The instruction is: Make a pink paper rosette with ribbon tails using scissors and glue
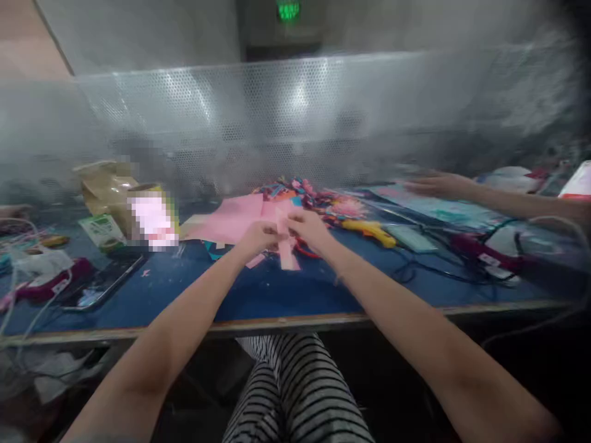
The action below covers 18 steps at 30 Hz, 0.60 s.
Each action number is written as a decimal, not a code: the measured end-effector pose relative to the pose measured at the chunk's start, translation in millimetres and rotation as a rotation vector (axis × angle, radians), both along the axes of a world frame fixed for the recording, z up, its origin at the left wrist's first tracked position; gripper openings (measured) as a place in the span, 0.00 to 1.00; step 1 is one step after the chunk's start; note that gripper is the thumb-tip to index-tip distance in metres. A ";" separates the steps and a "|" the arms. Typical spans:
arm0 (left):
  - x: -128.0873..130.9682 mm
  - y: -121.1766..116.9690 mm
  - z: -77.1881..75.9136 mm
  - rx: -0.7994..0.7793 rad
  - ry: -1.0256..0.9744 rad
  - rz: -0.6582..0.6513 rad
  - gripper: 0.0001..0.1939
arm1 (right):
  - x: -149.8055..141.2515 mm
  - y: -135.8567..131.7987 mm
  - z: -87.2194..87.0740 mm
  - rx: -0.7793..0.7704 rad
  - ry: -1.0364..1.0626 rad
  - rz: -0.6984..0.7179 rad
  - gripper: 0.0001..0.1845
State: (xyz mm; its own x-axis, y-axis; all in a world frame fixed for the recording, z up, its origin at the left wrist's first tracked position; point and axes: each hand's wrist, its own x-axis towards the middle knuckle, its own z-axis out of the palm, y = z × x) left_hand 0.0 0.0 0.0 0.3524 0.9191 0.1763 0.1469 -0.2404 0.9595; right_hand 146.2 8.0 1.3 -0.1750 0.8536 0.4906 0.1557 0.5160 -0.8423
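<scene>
Over the middle of the blue table my left hand [259,236] and my right hand [308,229] meet at a pink paper strip [287,253]. Both hands pinch the strip, one from each side; its lower end hangs toward the table's front edge. Behind them lie larger sheets of pink paper [233,216], with a cream sheet [196,226] partly under them on the left. Close to my right hand a red-orange curved thing [305,250] shows, perhaps scissors handles; its rest is hidden. The fingertips are somewhat blurred.
A colourful heap of scraps [309,192] lies behind the paper. To the right are a yellow tool [369,232], a purple device with cables [489,255] and another person's arm [489,191]. A phone [104,284], a can [154,215] and a paper bag [104,187] stand or lie left.
</scene>
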 end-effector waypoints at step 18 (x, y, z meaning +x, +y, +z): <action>-0.4 -9.1 9.7 -0.173 -0.059 -0.086 0.12 | 2.2 5.4 -4.1 -0.109 0.108 0.013 0.15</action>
State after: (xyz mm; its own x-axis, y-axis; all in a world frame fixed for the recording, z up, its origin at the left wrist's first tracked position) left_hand -0.4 -9.1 9.7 0.4247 0.9044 0.0412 0.0752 -0.0806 0.9939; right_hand 148.4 13.4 -2.8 -0.1371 0.9011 0.4114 0.0551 0.4216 -0.9051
